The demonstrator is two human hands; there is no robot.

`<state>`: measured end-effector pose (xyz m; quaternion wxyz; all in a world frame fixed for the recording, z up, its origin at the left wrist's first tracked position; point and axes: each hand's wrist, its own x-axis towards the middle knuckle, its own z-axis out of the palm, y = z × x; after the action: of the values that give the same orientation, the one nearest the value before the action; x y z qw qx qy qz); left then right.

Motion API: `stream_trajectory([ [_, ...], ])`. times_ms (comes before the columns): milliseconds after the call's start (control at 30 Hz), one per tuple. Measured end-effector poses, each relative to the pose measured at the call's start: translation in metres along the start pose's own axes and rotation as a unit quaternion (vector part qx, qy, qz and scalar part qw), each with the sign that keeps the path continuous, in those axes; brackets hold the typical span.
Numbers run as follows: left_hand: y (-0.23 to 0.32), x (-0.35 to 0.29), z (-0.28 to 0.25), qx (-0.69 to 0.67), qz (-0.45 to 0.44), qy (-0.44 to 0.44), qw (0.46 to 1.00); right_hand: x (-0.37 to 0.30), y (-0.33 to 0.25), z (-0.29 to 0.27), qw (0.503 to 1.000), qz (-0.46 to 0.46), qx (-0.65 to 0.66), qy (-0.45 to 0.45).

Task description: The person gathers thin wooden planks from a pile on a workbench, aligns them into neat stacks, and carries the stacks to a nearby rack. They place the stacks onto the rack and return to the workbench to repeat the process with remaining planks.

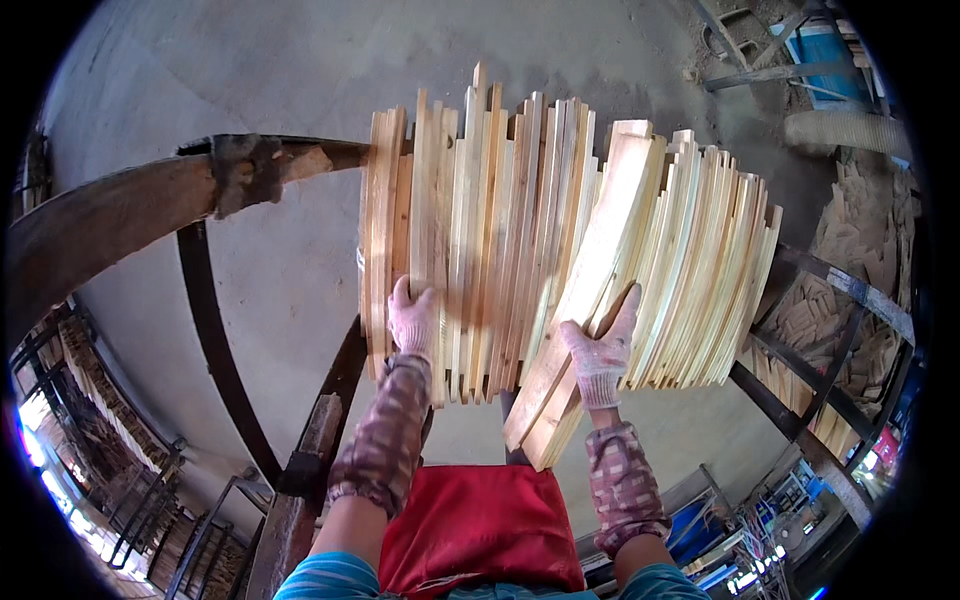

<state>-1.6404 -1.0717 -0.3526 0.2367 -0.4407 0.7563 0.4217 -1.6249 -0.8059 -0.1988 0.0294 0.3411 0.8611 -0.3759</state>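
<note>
Wooden strips (pixel 490 240): side by side, seemingly on the dark frame (pixel 218 345), which probably supports them.
Slanted planks (pixel 598 250): across this row, near ends overhanging, perhaps for easier holding.
Left hand (pixel 411 318): gloved, on the left strips, fingers bent; grip I cannot tell.
Right hand (pixel 603 355): thumb and forefinger wide, against the planks; grip unclear.

Landmark: strip row (pixel 500 230), wooden lengths side by side. Left gloved hand (pixel 410 318) on its left part, toward its near edge. Slanted boards (pixel 603 235) lie over it right of centre, lower ends jutting past its near edge. Right gloved hand (pixel 602 352) touches these, thumb and forefinger spread. Red apron (pixel 480 525) nearer the wearer than the row.
</note>
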Motion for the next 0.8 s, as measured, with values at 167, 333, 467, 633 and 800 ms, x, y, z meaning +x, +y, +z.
stream_trajectory([
  [167,-0.014,0.003,-0.009,-0.071,0.104,0.004,0.992,-0.002,-0.006,0.027,0.991,0.002,0.103,-0.084],
  [333,-0.009,0.044,-0.025,0.051,0.111,-0.054,0.991,-0.014,-0.08,0.093,0.94,0.099,0.197,-0.261],
  [467,0.008,0.076,-0.048,-0.327,0.056,-0.058,0.941,-0.031,-0.099,0.171,0.953,-0.01,0.142,-0.268],
  [633,0.024,0.101,-0.101,-0.434,-0.022,-0.104,0.895,-0.027,-0.139,0.215,0.958,0.014,-0.056,-0.282],
  [800,0.046,0.083,-0.089,-0.289,0.119,-0.21,0.926,-0.039,-0.144,0.228,0.953,0.038,-0.087,-0.288],
])
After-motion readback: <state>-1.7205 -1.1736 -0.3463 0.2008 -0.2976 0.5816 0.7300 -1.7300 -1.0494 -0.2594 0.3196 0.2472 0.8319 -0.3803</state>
